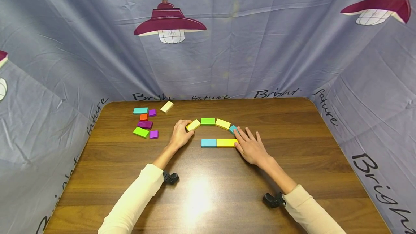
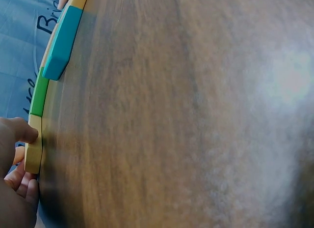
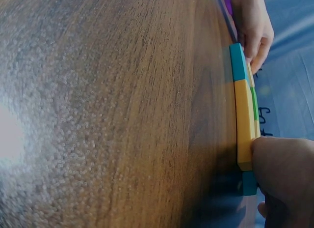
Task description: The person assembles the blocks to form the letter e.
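- Your left hand [image 1: 182,134] pinches the pale yellow block [image 1: 193,124], left end of the arch, mid-table.
- Right hand [image 1: 251,147], fingers spread flat, steadies the small teal block [image 1: 233,129].
- Judged step: aligning the arch ends. Next needs a gentle nudge against the green block [image 1: 208,121].

Lamp-print backdrop cloth [image 1: 227,57], wooden table [image 1: 211,190]

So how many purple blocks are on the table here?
3, all in the loose pile at the far left: one small beside the teal block, one long mid-pile, one small beside the green block. None seems hidden.
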The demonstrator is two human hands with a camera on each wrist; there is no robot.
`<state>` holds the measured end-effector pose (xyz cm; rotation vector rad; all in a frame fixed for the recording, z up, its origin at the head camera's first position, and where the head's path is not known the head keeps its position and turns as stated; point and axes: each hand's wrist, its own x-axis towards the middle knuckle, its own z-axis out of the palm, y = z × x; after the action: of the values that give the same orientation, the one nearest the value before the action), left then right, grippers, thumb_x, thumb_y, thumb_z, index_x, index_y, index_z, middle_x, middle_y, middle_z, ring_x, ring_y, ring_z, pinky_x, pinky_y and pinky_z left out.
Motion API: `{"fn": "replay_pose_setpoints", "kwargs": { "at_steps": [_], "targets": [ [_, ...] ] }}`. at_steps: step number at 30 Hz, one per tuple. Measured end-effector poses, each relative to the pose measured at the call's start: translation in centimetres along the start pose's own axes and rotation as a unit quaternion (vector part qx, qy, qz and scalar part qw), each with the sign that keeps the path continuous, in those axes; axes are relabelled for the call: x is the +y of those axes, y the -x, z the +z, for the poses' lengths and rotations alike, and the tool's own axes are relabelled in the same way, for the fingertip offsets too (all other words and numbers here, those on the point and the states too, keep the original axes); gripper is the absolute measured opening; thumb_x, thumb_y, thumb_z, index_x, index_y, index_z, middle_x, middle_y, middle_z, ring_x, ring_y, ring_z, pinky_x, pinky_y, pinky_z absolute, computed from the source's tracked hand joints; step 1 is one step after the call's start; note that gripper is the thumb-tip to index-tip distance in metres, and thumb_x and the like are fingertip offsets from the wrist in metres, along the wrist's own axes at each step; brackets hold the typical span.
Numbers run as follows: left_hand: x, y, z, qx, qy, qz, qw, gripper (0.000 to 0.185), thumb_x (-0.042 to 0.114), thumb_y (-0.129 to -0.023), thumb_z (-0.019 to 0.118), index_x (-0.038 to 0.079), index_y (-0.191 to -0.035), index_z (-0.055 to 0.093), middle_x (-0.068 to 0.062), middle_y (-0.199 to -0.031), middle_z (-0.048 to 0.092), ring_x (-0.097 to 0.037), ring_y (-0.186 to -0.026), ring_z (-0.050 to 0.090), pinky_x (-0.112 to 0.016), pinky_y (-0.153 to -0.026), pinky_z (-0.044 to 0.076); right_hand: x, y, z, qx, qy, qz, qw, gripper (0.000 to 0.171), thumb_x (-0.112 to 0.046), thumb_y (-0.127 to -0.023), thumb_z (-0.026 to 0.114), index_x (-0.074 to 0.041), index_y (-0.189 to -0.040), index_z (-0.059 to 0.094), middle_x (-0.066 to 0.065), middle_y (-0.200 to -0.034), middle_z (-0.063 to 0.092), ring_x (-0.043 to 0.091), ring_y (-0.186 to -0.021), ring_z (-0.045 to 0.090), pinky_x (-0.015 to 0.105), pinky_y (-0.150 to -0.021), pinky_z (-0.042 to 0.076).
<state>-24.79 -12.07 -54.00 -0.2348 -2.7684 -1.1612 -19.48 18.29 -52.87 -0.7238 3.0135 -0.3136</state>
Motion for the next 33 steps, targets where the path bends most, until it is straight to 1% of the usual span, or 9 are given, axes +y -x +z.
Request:
{"fn": "replay_pose_setpoints", "kwargs": {
  "at_steps": [5,12,23,33],
  "targets": [
    [0.04,0.08,0.01,-0.005,0.003,-0.003,1.0,0.04,0.009,-0.075,0.067,0.001,-0.113,0.062,-0.015,-0.107,0.056,-0.027,-0.094,0.048,-0.037,-0.078,0.039,0.02,0.1,0.04,0.004,0.004,-0.003,1.0,0.056,-0.034,-0.098,0.039,-0.01,-0.146,0.023,0.013,-0.149,0.022,0.038,-0.134,0.017,0.066,-0.099,0.011],
    [-0.03,0.11,0.06,-0.011,0.01,-0.008,0.9999,0.04,0.01,-0.076,0.067,0.001,-0.115,0.061,-0.014,-0.108,0.055,-0.027,-0.093,0.046,-0.035,-0.075,0.038,-0.01,0.19,0.02,0.007,0.006,-0.002,1.0,0.056,-0.034,-0.098,0.039,-0.011,-0.146,0.023,0.011,-0.149,0.022,0.037,-0.134,0.017,0.065,-0.1,0.011],
    [-0.03,0.08,0.07,-0.011,0.008,-0.007,0.9999,0.041,0.011,-0.076,0.07,0.001,-0.115,0.061,-0.014,-0.108,0.055,-0.027,-0.094,0.046,-0.036,-0.077,0.038,-0.01,0.07,-0.01,0.002,0.005,0.0,1.0,0.055,-0.034,-0.099,0.037,-0.011,-0.146,0.022,0.011,-0.149,0.021,0.036,-0.134,0.016,0.064,-0.1,0.01],
    [-0.01,0.24,0.14,-0.009,0.015,-0.015,0.9997,0.042,0.011,-0.075,0.071,0.001,-0.114,0.061,-0.014,-0.108,0.055,-0.026,-0.093,0.046,-0.036,-0.076,0.038,-0.03,0.06,-0.01,-0.003,0.006,0.0,1.0,0.056,-0.035,-0.099,0.037,-0.012,-0.147,0.021,0.011,-0.149,0.02,0.036,-0.135,0.015,0.064,-0.1,0.009]
  ]
}}
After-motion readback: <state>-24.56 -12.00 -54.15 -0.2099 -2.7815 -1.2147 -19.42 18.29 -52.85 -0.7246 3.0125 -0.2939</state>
